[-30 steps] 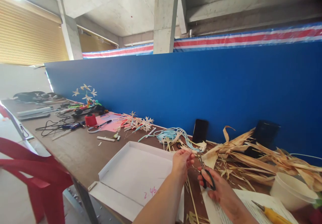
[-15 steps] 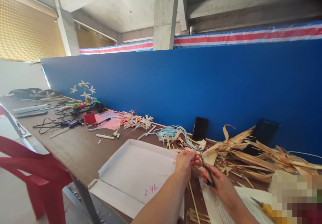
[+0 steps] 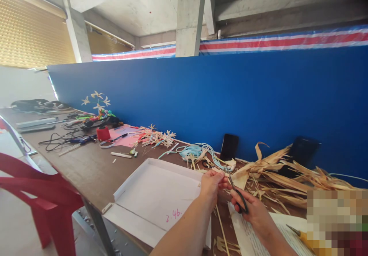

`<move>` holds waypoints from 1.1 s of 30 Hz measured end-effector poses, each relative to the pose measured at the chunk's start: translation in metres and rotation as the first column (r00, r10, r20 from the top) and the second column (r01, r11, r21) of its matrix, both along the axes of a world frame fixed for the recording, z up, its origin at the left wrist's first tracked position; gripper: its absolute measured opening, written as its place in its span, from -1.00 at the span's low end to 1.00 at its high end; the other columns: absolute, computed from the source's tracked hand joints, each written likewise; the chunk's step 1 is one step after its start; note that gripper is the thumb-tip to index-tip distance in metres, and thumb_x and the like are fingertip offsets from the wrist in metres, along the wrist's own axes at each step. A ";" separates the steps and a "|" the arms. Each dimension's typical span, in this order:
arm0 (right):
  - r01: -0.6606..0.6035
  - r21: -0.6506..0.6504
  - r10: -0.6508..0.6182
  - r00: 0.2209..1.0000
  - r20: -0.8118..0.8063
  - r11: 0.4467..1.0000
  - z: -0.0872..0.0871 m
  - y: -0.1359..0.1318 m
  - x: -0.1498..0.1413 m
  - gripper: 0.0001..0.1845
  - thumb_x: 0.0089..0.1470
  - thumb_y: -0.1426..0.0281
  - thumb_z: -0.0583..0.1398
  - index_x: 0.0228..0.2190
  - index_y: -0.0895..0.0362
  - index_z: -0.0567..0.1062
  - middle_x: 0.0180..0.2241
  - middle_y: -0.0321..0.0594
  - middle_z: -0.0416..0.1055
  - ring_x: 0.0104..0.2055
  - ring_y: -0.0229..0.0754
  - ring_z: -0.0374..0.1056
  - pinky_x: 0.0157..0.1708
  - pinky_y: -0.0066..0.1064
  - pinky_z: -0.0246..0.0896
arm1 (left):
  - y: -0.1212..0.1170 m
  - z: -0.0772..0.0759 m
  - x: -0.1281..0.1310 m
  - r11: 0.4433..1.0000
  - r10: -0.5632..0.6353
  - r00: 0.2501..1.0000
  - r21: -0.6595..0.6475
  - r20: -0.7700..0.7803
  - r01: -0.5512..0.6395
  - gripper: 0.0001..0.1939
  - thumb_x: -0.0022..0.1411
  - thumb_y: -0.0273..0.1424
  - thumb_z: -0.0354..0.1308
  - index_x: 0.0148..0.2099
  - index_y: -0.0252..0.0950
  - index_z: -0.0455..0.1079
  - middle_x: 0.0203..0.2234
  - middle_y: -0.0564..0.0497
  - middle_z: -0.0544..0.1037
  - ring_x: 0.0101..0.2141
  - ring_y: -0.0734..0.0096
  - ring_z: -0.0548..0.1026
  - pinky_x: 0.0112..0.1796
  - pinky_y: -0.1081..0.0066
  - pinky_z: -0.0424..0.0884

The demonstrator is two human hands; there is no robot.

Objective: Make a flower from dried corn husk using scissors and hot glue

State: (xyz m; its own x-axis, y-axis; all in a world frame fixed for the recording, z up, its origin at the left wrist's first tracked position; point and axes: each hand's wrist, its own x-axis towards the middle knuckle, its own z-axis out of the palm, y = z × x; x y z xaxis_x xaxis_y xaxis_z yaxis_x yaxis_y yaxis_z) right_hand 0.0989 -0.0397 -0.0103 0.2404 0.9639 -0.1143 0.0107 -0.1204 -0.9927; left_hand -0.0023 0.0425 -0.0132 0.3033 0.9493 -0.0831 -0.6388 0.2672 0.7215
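My left hand (image 3: 212,185) is closed in a pinch, its fingertips at a small pale strip that looks like dried husk and is mostly hidden by the fingers. In my right hand (image 3: 251,208) is a pair of scissors with black handles (image 3: 243,201). Their blades point up and away, right beside the left fingertips; whether they touch the strip I cannot tell. Below the left forearm lies a shallow white box (image 3: 152,187) with pink writing. Dried corn husks (image 3: 273,168) spread over the table to the right of the hands.
A printed sheet (image 3: 244,233) and a yellow-handled pointed tool (image 3: 301,237) lie at lower right, beside a blurred-out patch. Along the blue partition (image 3: 172,95) are a phone (image 3: 229,147), light-blue cord (image 3: 211,152) and husk flowers (image 3: 165,137). A red chair (image 3: 43,194) stands left.
The scissor handles have drawn closer together, and my two hands have come nearer each other. The view has shifted slightly. Over the last half second the hands have hardly moved.
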 end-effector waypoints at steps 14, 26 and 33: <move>0.038 0.019 -0.038 0.999 -0.023 0.999 0.009 -0.007 -0.008 -0.56 -0.20 0.11 0.27 -0.29 0.14 0.51 -0.59 -0.29 0.31 -0.59 -0.34 0.15 -0.65 -0.52 -0.05 | 0.006 0.001 -0.008 0.999 -0.030 0.995 0.014 -0.099 0.031 -0.66 -0.19 -0.32 0.33 -0.53 -0.38 0.22 -0.63 -0.01 0.44 -0.65 0.59 0.37 -0.57 0.56 0.30; -0.002 -0.010 0.002 1.000 0.009 1.000 0.002 0.000 0.000 -0.51 -0.24 0.09 0.28 -0.27 0.15 0.53 -0.60 -0.29 0.29 -0.62 -0.35 0.10 -0.71 -0.52 -0.14 | 0.007 0.003 -0.014 0.996 -0.089 0.993 0.022 -0.083 0.091 -0.67 -0.20 -0.33 0.34 -0.54 -0.40 0.25 -0.63 -0.01 0.45 -0.66 0.60 0.37 -0.57 0.58 0.31; -0.031 -0.001 0.031 0.996 0.080 1.000 0.003 -0.001 0.001 -0.47 -0.22 0.10 0.27 -0.21 0.16 0.52 -0.64 -0.31 0.27 -0.63 -0.35 0.07 -0.70 -0.51 -0.15 | 0.006 0.006 -0.017 0.995 -0.093 0.992 0.012 -0.087 0.095 -0.68 -0.18 -0.35 0.34 -0.54 -0.41 0.24 -0.63 -0.02 0.44 -0.65 0.61 0.37 -0.56 0.58 0.32</move>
State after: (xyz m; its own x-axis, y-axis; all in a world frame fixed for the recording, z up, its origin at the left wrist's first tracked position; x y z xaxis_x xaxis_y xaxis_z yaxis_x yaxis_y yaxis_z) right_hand 0.0996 -0.0412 -0.0073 0.2186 0.9711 -0.0959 0.0937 -0.1188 -0.9885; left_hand -0.0189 0.0487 -0.0072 0.3836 0.9183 -0.0978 -0.5467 0.3112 0.7773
